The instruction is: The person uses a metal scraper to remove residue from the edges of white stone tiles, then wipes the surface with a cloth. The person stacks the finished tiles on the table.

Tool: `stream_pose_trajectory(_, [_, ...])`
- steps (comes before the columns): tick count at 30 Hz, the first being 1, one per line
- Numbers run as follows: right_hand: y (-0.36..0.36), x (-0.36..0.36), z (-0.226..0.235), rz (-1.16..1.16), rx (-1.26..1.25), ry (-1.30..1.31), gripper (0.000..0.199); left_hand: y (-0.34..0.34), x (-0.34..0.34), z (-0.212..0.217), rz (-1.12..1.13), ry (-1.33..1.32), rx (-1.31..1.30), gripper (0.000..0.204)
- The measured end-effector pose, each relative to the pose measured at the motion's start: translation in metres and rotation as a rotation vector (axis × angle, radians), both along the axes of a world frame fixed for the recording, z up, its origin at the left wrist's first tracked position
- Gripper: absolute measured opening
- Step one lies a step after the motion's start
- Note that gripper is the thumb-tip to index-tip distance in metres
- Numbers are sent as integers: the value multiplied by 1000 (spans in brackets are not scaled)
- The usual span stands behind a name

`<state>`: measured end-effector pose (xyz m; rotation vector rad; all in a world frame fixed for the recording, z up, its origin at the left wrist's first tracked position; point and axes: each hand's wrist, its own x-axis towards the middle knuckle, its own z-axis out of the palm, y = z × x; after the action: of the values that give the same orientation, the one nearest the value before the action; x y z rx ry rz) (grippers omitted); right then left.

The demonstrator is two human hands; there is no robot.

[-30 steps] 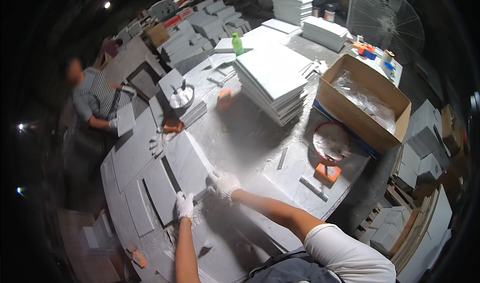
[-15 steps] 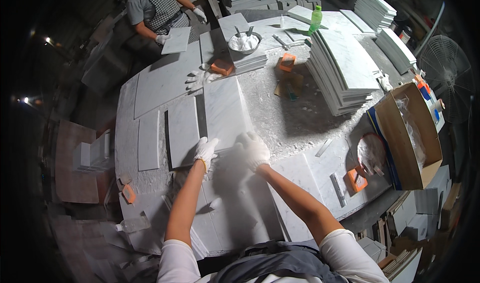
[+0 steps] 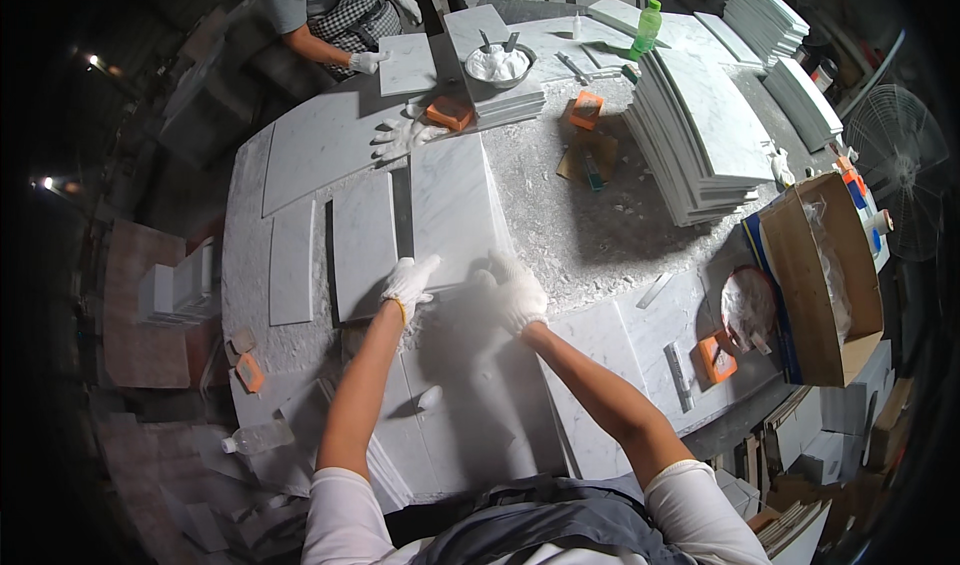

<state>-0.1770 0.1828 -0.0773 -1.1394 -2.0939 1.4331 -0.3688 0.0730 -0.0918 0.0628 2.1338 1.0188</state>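
A long white marble tile with grey veins lies in front of me, its near end between my hands. My left hand, in a white knit glove, rests at the tile's near left corner with fingers stretched and thumb apart. At the near right corner is my gloved right hand, its fingers curled; what they hold, if anything, is hidden. Pale dust hangs between the hands and partly veils the tile's near edge. Narrower marble tiles lie left of it.
Stacked tiles stand at the far right, a cardboard box nearer. A bowl of white paste, orange blocks, loose gloves and a green bottle sit beyond. Across the table, a person touches another tile.
My right hand has shifted slightly along the tile's near right end; my left stays at its corner. The other person's tile now lies at the table's far edge. The view has tilted slightly.
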Motion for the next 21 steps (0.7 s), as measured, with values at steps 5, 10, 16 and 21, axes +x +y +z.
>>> stream_pose_trajectory(5, [1,-5,-5,13,-25,84,38,-1,-12,9,24,89,68,62])
stream_pose_trajectory(10, [5,-18,-13,-214,-623,603,49,9,-8,45,194,-361,296,36])
stream_pose_trajectory(16, [2,15,-32,-115,-1195,772,61,39,66,61,106,-164,379,31])
stream_pose_trajectory(21, [-15,112,-4,-285,-1003,718,52,7,172,96,-19,-174,306,32])
